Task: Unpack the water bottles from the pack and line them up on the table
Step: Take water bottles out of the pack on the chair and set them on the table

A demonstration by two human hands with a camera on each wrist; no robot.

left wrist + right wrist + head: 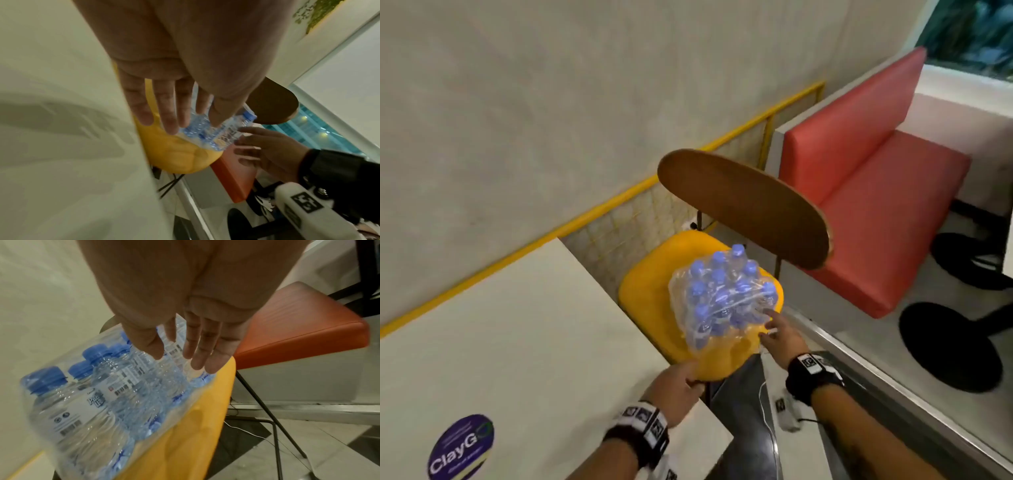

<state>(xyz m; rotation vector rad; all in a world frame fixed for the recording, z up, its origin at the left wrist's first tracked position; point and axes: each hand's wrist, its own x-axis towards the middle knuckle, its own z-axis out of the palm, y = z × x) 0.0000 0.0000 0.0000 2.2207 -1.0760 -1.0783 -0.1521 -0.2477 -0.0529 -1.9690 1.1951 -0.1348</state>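
Head view showed the pale rectangular table [510,325] at left, bare of bottles, and beside it the yellow padded chair seat [650,301] under a brown oval wooden backrest [743,209]. On that seat stood the clear shrink-wrapped pack of blue-capped water bottles [722,294], wrap apparently unbroken. The right hand [780,334] reached with straight, spread fingers to the pack's near corner, gripping nothing; whether it touched was unclear. The left hand [678,383] hung near the seat's front edge, fingers extended and empty in the left wrist view. Risks, as judged: the rounded cushion could let a one-sided pull tip the pack floorward; slack film could tear and spill bottles; smooth wrap could slip from flat fingers.
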